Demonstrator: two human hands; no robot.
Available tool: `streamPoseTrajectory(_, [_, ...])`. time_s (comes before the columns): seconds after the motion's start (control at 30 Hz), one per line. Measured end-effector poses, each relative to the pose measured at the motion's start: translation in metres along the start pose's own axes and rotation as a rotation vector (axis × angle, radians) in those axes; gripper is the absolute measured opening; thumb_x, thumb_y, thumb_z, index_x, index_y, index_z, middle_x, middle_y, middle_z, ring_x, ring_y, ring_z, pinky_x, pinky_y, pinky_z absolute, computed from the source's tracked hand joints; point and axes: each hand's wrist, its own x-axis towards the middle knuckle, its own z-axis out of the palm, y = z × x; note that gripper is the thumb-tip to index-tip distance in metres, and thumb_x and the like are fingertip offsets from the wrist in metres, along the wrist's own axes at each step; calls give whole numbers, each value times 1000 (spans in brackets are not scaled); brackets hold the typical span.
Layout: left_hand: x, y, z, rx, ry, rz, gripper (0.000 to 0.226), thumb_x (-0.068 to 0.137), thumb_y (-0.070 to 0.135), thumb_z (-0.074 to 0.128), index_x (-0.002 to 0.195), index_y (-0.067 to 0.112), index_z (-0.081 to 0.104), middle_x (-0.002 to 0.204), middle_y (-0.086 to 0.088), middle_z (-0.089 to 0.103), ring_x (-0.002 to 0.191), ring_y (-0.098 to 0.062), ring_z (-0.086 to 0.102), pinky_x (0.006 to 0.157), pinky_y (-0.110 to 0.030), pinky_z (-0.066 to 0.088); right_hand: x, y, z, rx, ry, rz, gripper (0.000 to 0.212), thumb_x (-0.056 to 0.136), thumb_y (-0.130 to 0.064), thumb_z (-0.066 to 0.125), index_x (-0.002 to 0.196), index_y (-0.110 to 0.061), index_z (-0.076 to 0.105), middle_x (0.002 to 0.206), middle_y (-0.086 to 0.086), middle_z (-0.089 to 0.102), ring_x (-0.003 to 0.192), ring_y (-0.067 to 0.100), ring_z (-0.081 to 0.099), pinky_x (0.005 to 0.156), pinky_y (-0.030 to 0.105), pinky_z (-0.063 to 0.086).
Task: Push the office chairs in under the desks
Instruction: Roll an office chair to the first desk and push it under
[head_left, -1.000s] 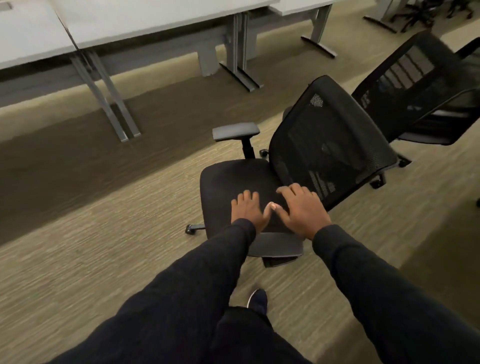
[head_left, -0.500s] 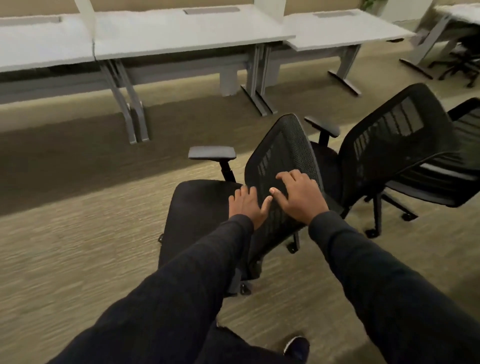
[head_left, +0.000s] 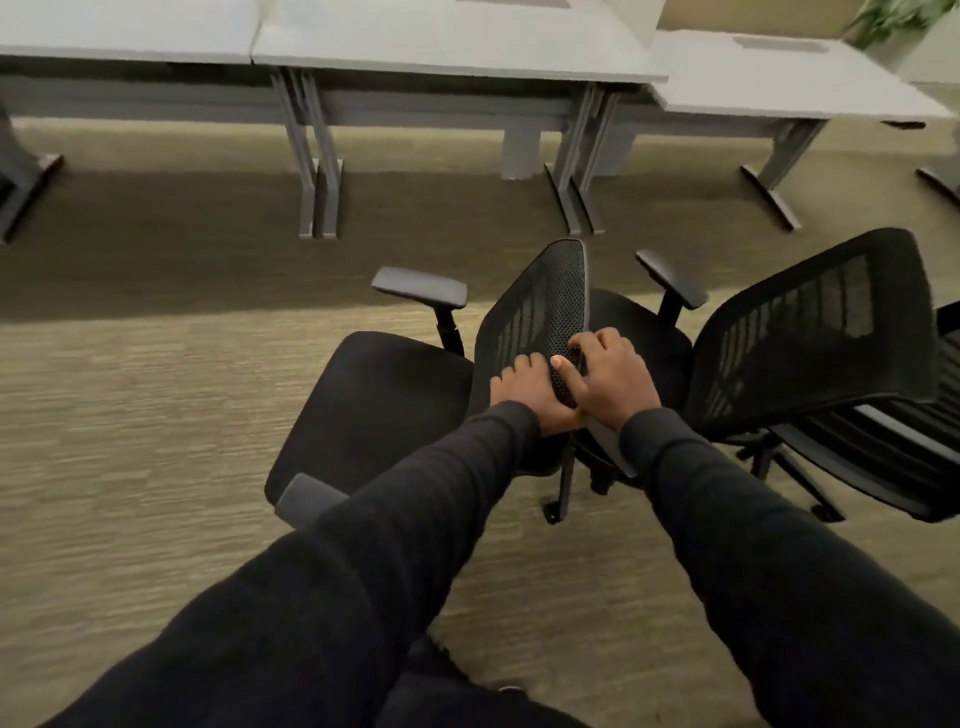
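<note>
Office chair (head_left: 379, 405) out on carpet (head_left: 130, 441), not under desk surface (head_left: 457, 52), seat turned left. Left hand (head_left: 524, 395) fingers flat against mesh backrest (head_left: 540, 306); right hand (head_left: 610, 382) fingers curled round its edge. Second chair (head_left: 815, 332) just beside, on right.

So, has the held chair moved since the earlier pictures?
Yes. The chair has swivelled: its backrest, broad-on before, now points edge-on at the paired desk legs, seat toward the left.
</note>
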Motion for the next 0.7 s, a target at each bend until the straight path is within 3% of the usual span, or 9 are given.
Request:
streamPoseTrajectory(0.17, [26, -28, -26, -36, -17, 78, 102, 61, 68, 74, 137, 9, 41, 133, -13, 47, 123, -35, 46, 104, -47, 39, 40, -7, 18, 42, -1, -38, 52, 96, -49, 55, 139, -21, 51, 142, 16, 47, 130, 36, 45, 105, 51, 42])
streamPoseTrajectory(0.3, [29, -39, -31, -30, -27, 121, 116, 60, 69, 74, 147, 5, 31, 136, -13, 47, 124, -34, 45, 106, -48, 37, 66, -17, 26, 14, -13, -40, 55, 97, -51, 54, 142, -19, 50, 159, 22, 29, 147, 37, 27, 116, 53, 32])
streamPoseTrajectory(0.5, [45, -86, -65, -14, -88, 160, 117, 64, 68, 76, 150, 8, 26, 142, -11, 45, 126, -33, 44, 109, -48, 35, 114, -50, 49, 11, -31, -102, 50, 95, -51, 57, 133, -19, 55, 162, 16, 31, 152, 36, 20, 121, 58, 15])
streamPoseTrajectory(0.7, [59, -141, -110, -16, -140, 151, 95, 66, 59, 78, 140, 15, 39, 136, -7, 48, 121, -32, 46, 101, -47, 39, 155, -89, 73, 81, -14, -99, 43, 94, -53, 54, 125, -24, 57, 161, 12, 33, 153, 33, 15, 121, 60, 5])
